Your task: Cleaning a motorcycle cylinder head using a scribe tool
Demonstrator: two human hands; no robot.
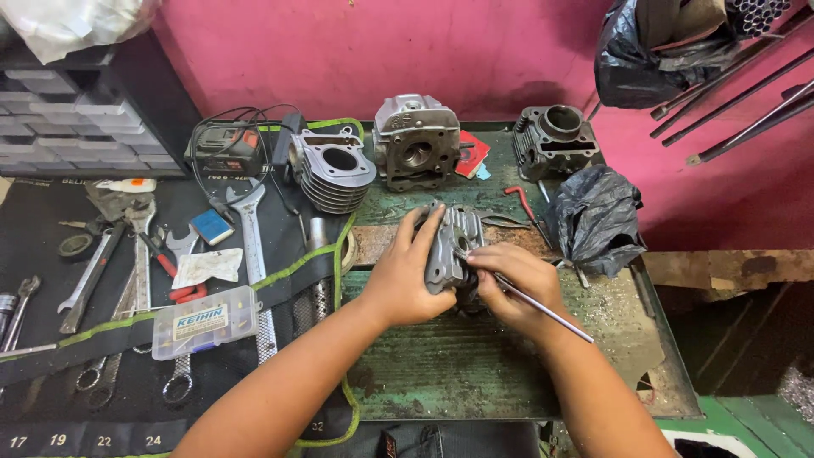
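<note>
Scuffed green metal counter [475,373], pretty worn: black tool mat [51,246] on its left side, three engine cylinder parts lined up at the back, crumpled black bag [593,220] right.

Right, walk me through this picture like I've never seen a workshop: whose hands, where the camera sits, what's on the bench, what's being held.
There is one picture, from a camera on the person's head, looking down at their own bare hands. The left hand grips a finned grey engine cylinder head. The right hand holds a thin metal rod against it. They work over a worn green bench. Behind stand a finned cylinder, another cylinder head and a cylinder block. Wrenches lie on a black mat at left; a crumpled black bag sits at right.
</note>
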